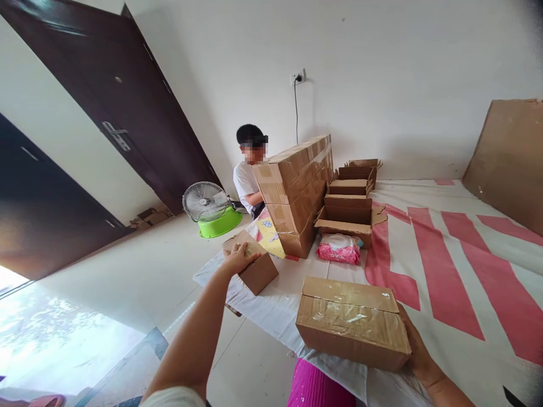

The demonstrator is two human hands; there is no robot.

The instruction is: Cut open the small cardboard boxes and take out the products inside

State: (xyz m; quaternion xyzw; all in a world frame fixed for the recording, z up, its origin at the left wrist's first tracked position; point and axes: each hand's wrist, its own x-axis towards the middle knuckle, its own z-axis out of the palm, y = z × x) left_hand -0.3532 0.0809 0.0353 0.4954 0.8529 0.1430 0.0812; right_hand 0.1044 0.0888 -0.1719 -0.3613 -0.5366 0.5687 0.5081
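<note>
My left hand [240,259] grips a small closed cardboard box [259,275] from above, thumb along its top. That box is at the left edge of the cloth-covered table. In front of me lies a longer cardboard box [350,325], its top seam covered with shiny clear tape. My right hand [413,345] is closed around its right end, with the fingers partly hidden behind it. A pink pack of wet wipes [339,249] lies beyond this box. A yellow printed sheet [270,237] is behind the smaller one.
Taped cartons [297,189] are stacked in a wall at the table's far left. Beside them stand open boxes [345,217] in a row. A person [246,181] sits behind the stack, near a fan [206,202] on a green basin [219,221]. A cardboard sheet [507,158] leans at right.
</note>
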